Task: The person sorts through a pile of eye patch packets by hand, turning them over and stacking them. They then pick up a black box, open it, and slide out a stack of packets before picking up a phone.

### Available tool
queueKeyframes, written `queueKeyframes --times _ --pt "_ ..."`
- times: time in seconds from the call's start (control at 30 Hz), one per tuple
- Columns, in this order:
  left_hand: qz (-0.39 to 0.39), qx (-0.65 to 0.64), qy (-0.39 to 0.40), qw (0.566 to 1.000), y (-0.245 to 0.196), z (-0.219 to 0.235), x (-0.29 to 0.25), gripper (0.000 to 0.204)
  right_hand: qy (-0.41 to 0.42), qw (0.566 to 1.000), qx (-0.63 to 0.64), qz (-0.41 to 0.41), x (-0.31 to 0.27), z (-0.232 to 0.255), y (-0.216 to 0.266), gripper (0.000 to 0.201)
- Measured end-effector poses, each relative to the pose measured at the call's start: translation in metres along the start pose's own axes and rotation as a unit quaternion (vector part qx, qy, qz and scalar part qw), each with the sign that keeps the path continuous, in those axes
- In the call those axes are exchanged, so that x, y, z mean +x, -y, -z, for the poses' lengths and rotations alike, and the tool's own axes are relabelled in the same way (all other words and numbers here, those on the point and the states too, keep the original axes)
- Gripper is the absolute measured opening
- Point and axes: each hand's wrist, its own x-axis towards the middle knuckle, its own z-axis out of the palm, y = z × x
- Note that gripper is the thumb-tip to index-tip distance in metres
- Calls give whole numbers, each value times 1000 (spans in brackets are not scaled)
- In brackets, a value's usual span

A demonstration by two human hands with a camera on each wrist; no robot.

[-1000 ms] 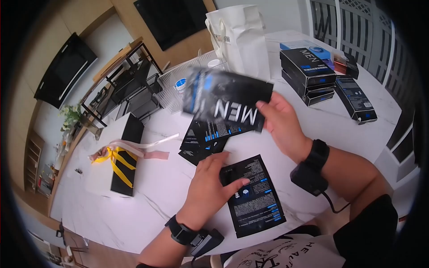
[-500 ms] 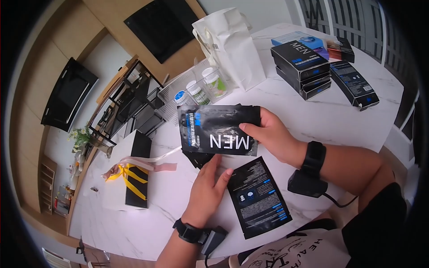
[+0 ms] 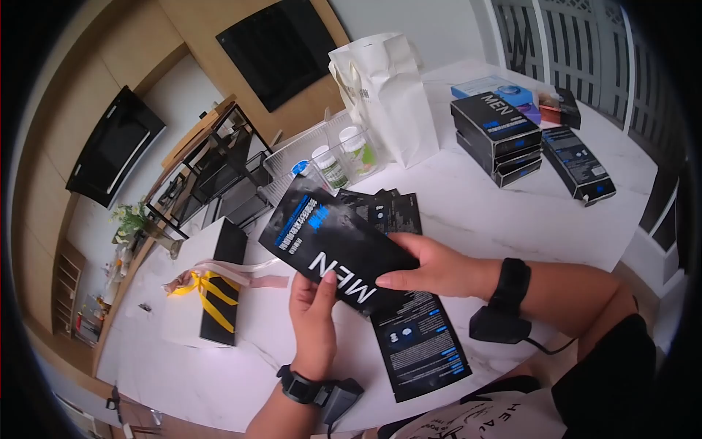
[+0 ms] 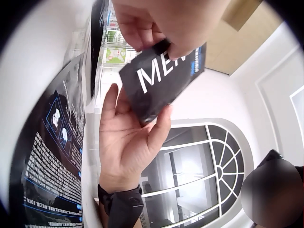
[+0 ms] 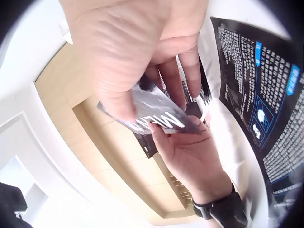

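A black foil packet (image 3: 322, 234) marked MEN is held tilted above the table between both hands. My left hand (image 3: 313, 314) pinches its near left edge, thumb on the printed face. At the opposite end my right hand (image 3: 431, 267) grips the packet with the thumb on top. Below the right hand a second black packet (image 3: 420, 351) lies on the table, its text side up and its upper end covered. Several more black packets (image 3: 402, 208) lie in a pile behind the held one. In the right wrist view the held packet (image 5: 159, 111) shows between the hands.
Black MEN boxes (image 3: 497, 121) are stacked at the back right, with another box (image 3: 578, 164) beside them. A white paper bag (image 3: 387, 102) stands behind a clear bin (image 3: 292, 157) of bottles (image 3: 329, 167). On the left sits a ribboned black-and-white box (image 3: 227, 256).
The right hand has brought the packet down and toward me, turning it to a slant. My left hand has moved from the tabletop packets to pinch the held packet's edge.
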Motion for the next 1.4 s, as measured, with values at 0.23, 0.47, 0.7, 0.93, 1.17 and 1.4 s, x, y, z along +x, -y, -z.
queueKeyframes --times 0.23,0.47,0.7,0.93,1.17,1.4 --pt "31 -9 90 995 -3 -5 -8 21 -115 991 70 -16 4 7 5 36" --pt "64 -152 134 977 4 -2 -8 16 -122 992 19 20 6 -7 7 24" --pt "47 -71 103 991 14 3 -7 18 -108 993 -42 25 3 -14 3 24" --pt "-16 -76 134 988 14 3 -4 15 -174 979 -97 46 7 -20 11 22" --pt "37 -15 128 991 14 6 -6 22 -146 985 -77 52 6 -8 6 20" --pt "65 -23 108 992 -5 -4 -19 26 -108 984 -120 75 -3 -9 7 25"
